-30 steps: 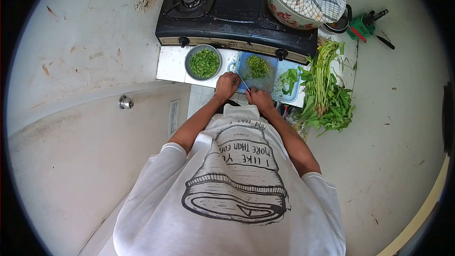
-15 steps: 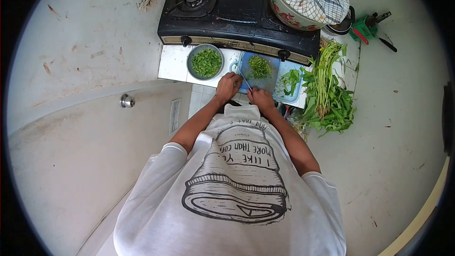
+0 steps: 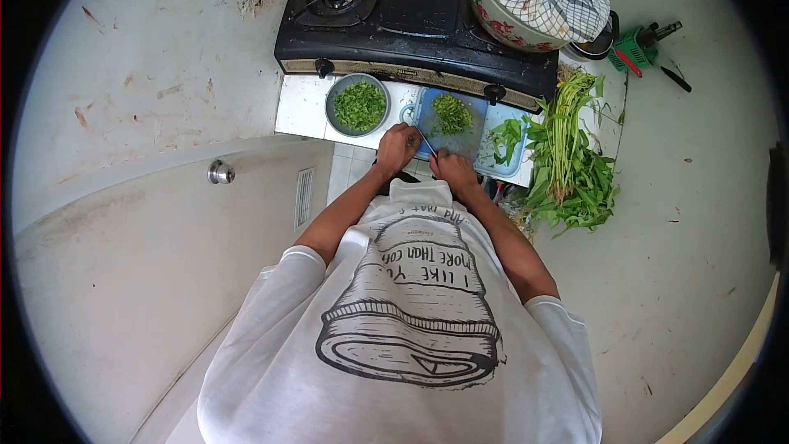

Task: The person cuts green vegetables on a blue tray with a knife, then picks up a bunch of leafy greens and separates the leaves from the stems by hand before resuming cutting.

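Gripping the knife (image 3: 427,143), blade slanting forward-left, the closed right hand (image 3: 454,168) lies near the left hand (image 3: 397,148), which is curled, its hold unclear, with chopped greens (image 3: 452,115) ahead of the right hand on the blue board (image 3: 468,147).

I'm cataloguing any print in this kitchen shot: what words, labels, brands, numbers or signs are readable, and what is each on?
"I LIKE Y", upside down on the white T-shirt; the rest is lost in a fold.
"MORE THAN COF", same shirt, cut off likewise.
"And that", same shirt; what follows is unclear.
Too small to read: a tiny word on the shirt, and the badge on the stove.
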`<state>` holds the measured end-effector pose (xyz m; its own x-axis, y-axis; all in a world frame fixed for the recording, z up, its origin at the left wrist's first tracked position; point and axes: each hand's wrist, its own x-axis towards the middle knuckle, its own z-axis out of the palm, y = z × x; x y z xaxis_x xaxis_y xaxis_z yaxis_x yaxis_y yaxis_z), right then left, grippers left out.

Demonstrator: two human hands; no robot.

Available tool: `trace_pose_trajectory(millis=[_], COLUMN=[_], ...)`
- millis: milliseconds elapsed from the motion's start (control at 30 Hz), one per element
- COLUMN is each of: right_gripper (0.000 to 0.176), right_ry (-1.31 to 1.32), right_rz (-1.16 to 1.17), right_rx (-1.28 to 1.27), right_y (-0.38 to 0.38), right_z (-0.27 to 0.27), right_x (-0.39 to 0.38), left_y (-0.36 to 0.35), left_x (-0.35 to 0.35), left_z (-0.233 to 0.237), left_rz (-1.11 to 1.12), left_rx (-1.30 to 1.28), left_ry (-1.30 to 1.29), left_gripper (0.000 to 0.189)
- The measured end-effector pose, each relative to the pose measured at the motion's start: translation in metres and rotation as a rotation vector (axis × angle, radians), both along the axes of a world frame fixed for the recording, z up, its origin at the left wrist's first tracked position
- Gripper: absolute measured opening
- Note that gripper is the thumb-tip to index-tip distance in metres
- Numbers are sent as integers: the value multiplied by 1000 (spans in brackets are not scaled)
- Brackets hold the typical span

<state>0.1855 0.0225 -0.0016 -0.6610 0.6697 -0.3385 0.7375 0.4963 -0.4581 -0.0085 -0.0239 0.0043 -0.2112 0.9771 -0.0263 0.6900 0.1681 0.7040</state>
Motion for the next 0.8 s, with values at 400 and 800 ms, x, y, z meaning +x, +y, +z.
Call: trace_pose_trajectory(millis=[400,800], right_gripper=[46,48], right_ry=[4,20], right_rz=[-14,-145], right_rx=[6,-1], right_y=[4,13], right_z=[4,15], right_x=[5,19], left_y=[-4,14], left_x=[-3,5], left_z=[-4,-3], left_rz=[-113,-130], left_rx=[55,72], left_ry=[88,98], left_gripper=[11,9])
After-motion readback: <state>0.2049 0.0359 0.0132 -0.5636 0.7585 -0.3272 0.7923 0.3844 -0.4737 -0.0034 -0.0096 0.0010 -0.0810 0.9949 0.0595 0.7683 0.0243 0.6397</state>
